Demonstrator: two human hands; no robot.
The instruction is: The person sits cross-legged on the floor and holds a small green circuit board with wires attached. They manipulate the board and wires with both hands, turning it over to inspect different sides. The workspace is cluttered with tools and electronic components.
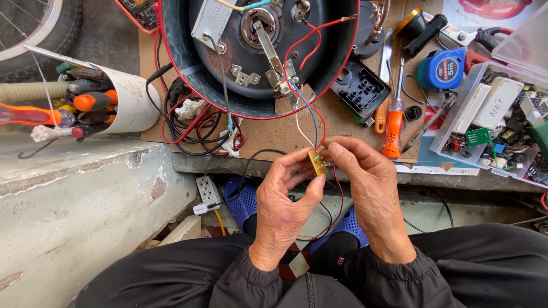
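Partly hidden between both hands (328, 194), a small yellow circuit board (317, 162).

Orange screwdriver (393, 131), blue tape measure (442, 69), clear parts box (456, 122), white tool-filled pipe (134, 100), white power strip (208, 191).

Yellow circuit board (317, 162) (red, blue wires (308, 108))

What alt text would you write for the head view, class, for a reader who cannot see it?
Two bare hands, left hand and right hand, pinch a small yellow circuit board between them, its wires running up into an upturned round black appliance base. Screwdrivers and a tape measure lie alongside.
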